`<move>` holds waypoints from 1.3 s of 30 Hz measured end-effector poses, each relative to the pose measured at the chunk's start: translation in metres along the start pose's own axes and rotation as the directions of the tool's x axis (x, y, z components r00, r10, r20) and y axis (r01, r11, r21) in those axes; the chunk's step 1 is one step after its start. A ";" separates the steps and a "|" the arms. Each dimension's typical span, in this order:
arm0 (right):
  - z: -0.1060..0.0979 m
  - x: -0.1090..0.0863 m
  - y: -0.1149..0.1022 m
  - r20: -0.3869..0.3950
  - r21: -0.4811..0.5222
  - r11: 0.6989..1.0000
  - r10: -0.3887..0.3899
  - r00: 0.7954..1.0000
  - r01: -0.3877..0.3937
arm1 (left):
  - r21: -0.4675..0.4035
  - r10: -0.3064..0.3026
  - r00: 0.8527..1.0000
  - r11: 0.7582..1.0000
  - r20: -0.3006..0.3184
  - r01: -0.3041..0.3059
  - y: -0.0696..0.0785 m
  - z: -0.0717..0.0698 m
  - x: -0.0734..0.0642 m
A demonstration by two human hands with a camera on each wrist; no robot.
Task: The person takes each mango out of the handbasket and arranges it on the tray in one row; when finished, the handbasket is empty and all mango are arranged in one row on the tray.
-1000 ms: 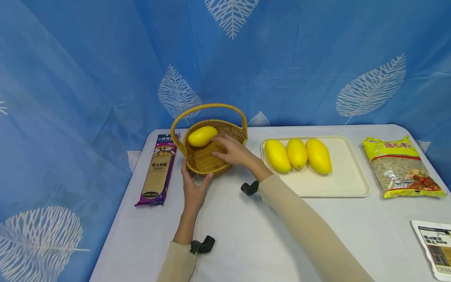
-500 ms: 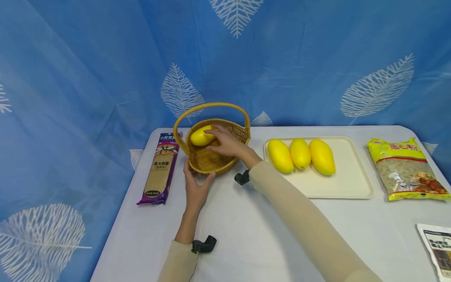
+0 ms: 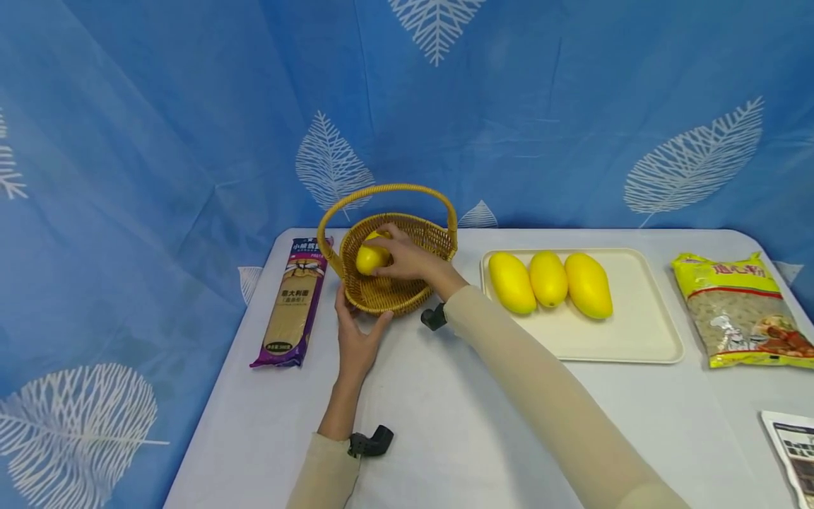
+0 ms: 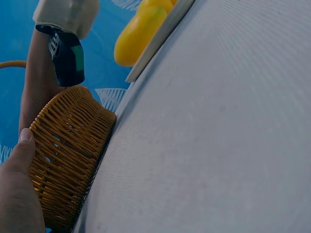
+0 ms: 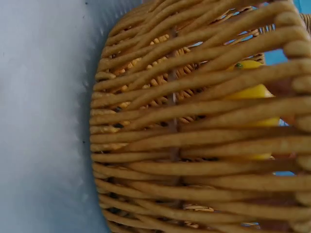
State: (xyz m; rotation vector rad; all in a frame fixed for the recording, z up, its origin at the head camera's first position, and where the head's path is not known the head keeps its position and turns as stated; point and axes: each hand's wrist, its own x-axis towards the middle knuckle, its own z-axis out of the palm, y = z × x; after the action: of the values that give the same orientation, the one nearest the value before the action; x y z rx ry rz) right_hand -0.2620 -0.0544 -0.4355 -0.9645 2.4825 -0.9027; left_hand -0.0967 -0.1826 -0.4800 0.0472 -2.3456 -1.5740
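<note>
A yellow mango (image 3: pixel 372 259) is inside the woven basket (image 3: pixel 420 288). My right hand (image 3: pixel 407 256) reaches over the basket's right side and grips the mango, covering part of it. Thumb and fingers spread, my left hand (image 3: pixel 357 343) holds the basket's near left side. The left wrist view has the left thumb (image 4: pixel 22 153) on the wicker wall near the rim. Wicker fills much of the right wrist view, where the mango (image 5: pixel 250 94) shows through the gaps.
Right of the basket, a cream tray (image 3: pixel 642 318) bears three mangoes (image 3: pixel 548 278). A pasta pack (image 3: pixel 294 300) lies left of the basket. Farther right are a yellow-topped food bag (image 3: pixel 740 307) and a white packet (image 3: pixel 791 445). A blue leaf-patterned curtain (image 3: pixel 528 127) hangs behind the table.
My right hand has moved onto the mango in the basket and taken hold of it. The mango has turned from lying crosswise to more end-on. My left hand stays at the basket.
</note>
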 end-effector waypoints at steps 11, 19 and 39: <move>0.010 -0.001 0.000 -0.051 0.074 0.997 -0.017 0.999 0.021 | 0.004 -0.025 1.000 1.000 -0.004 0.025 -0.002 0.002 -0.001; 0.012 -0.004 0.000 -0.051 0.042 0.998 -0.039 0.998 0.041 | -0.002 -0.029 1.000 1.000 -0.006 0.029 -0.002 0.003 -0.003; 0.009 -0.020 -0.002 -0.080 0.033 0.998 -0.047 0.996 0.050 | 0.001 -0.010 1.000 1.000 -0.026 0.010 -0.005 0.004 -0.005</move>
State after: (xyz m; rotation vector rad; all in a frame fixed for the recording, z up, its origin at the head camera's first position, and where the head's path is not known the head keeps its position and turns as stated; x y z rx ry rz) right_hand -0.2422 -0.0460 -0.4395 -0.9998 2.5098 -1.0155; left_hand -0.0934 -0.1794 -0.4870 0.0796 -2.3301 -1.5669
